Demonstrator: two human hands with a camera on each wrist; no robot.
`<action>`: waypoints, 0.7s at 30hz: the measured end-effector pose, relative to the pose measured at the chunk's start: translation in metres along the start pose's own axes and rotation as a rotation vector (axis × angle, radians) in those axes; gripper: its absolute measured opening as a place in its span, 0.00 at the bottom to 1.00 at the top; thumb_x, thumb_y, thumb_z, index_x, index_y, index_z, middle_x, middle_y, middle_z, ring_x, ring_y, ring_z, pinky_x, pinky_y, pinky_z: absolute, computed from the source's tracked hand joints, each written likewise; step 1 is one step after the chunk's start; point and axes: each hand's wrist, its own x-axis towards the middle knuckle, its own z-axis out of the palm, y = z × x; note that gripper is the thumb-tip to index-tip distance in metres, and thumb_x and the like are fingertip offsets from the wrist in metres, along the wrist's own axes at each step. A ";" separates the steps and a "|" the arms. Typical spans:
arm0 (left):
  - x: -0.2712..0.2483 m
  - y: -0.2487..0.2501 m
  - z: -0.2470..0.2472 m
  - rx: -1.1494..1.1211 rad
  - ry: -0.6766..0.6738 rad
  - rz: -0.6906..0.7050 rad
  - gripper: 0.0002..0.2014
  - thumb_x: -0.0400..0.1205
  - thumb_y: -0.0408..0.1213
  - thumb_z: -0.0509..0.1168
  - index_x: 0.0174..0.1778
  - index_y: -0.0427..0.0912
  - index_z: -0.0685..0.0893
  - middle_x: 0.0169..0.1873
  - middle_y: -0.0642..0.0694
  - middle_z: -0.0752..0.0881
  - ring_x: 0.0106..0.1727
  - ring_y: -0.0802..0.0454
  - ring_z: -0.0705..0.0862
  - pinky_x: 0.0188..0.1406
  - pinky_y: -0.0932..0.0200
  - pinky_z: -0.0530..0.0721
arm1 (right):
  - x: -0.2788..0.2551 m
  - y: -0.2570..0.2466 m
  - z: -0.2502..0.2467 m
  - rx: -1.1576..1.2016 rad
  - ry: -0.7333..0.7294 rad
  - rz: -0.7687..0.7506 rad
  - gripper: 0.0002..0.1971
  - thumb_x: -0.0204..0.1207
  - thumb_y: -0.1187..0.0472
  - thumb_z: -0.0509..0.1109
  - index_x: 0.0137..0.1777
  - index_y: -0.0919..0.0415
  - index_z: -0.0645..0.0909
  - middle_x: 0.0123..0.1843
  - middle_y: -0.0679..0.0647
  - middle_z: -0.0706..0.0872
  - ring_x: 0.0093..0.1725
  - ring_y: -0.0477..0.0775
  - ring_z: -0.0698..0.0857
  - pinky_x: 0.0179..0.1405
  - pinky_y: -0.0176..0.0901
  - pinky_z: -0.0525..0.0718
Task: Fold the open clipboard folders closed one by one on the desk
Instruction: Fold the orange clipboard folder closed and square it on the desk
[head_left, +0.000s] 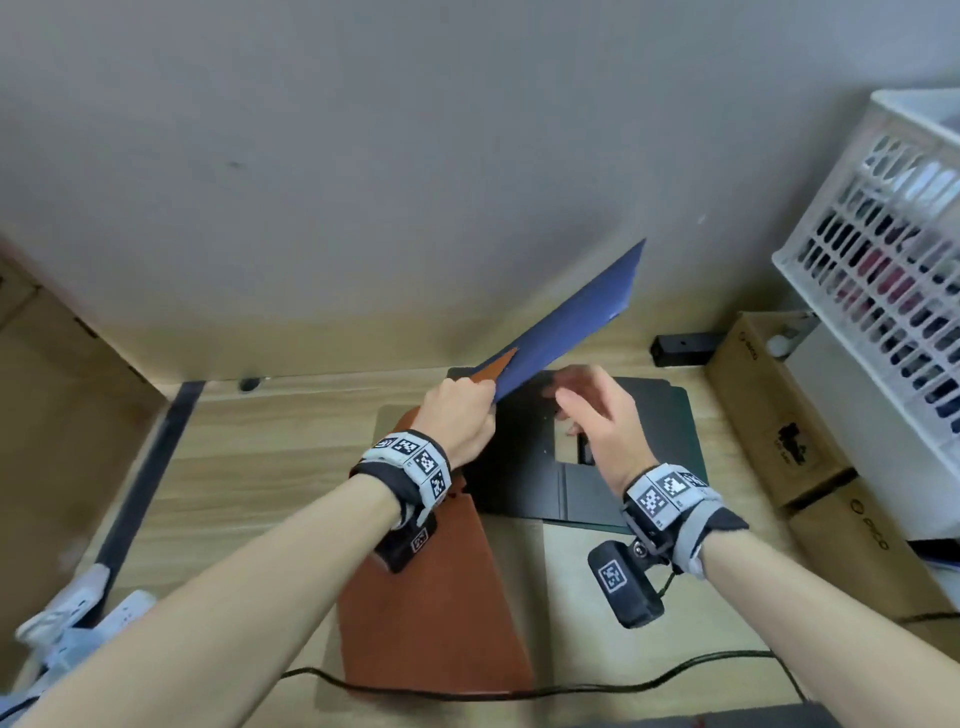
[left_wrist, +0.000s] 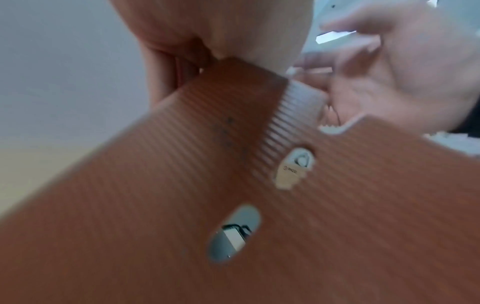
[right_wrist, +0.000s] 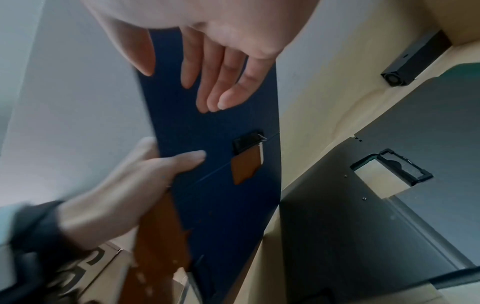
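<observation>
My left hand (head_left: 462, 415) grips the lower edge of a raised blue folder panel (head_left: 571, 322), which tilts up to the right. A brown ribbed panel (left_wrist: 182, 205) lies against its back, pinched in the same grip. In the right wrist view the left hand's thumb (right_wrist: 187, 158) presses on the blue panel's face (right_wrist: 221, 185). My right hand (head_left: 597, 415) hovers just right of the panel, and its fingers (right_wrist: 215, 82) are straight and hold nothing. A brown folder (head_left: 431, 597) lies flat under my left wrist. A black folder (head_left: 530, 457) lies open below both hands, its clip (right_wrist: 405, 166) visible.
A dark green folder (head_left: 688, 415) shows from under the black one. Cardboard boxes (head_left: 769, 405) and a white lattice basket (head_left: 883, 260) stand at the right. A small black box (head_left: 680, 348) sits by the wall. A black cable (head_left: 519, 691) crosses the desk's near side.
</observation>
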 end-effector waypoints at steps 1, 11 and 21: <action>-0.004 -0.010 -0.012 -0.060 0.027 -0.030 0.12 0.85 0.39 0.56 0.52 0.38 0.83 0.46 0.31 0.87 0.49 0.28 0.84 0.40 0.48 0.76 | 0.004 0.000 0.002 -0.010 -0.007 0.007 0.13 0.76 0.54 0.67 0.58 0.56 0.81 0.54 0.56 0.89 0.45 0.50 0.86 0.40 0.41 0.82; -0.035 -0.091 -0.090 -0.914 0.219 -0.327 0.10 0.82 0.41 0.67 0.52 0.39 0.88 0.52 0.43 0.91 0.53 0.46 0.90 0.57 0.43 0.87 | 0.078 -0.010 0.038 -0.305 0.056 0.074 0.27 0.76 0.57 0.75 0.72 0.64 0.72 0.62 0.51 0.78 0.55 0.51 0.80 0.54 0.43 0.76; -0.025 -0.121 -0.094 -1.100 0.048 -0.255 0.19 0.83 0.37 0.68 0.71 0.41 0.80 0.60 0.52 0.86 0.59 0.61 0.84 0.59 0.63 0.81 | 0.123 -0.025 -0.013 -0.240 0.132 -0.010 0.28 0.68 0.54 0.82 0.66 0.61 0.79 0.62 0.52 0.87 0.58 0.50 0.86 0.57 0.43 0.81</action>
